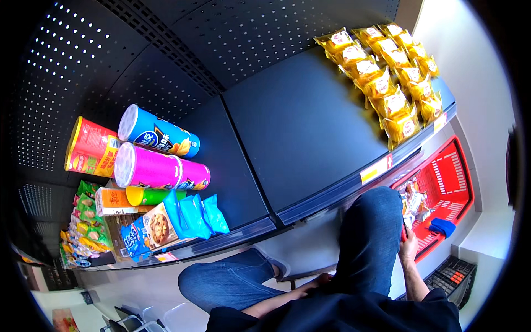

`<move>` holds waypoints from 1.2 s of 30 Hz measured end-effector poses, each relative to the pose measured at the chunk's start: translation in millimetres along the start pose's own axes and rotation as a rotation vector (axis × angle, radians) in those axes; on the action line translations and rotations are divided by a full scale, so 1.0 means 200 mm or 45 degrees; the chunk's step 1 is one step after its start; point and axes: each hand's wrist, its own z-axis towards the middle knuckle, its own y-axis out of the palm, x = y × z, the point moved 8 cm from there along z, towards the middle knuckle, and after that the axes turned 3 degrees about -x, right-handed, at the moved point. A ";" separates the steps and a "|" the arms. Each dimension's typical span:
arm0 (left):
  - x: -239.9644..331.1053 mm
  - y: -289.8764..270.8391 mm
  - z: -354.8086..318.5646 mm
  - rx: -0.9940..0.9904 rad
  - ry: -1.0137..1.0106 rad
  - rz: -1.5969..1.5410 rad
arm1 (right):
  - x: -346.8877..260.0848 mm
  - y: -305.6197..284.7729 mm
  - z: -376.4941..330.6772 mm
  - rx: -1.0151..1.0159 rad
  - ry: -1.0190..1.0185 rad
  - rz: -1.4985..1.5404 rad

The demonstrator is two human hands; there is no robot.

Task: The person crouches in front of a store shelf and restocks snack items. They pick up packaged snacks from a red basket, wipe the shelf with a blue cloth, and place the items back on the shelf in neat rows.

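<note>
At the right, my right hand is closed on the near side rim of a red plastic shopping basket, just beyond my raised knee. Several shiny foil snack packets lie inside the basket. A blue piece sits across its near edge. My left hand rests low by my right thigh; its fingers are mostly hidden, so their pose is unclear.
A dark shelf holds rows of yellow packets at its right. Toward the left stand snack canisters, a cookie box, blue bags and several small packets. A dark crate stands behind the basket.
</note>
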 end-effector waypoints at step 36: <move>0.06 -0.39 0.59 0.731 -0.387 0.919 | 0.44 0.44 0.43 -0.401 0.726 1.415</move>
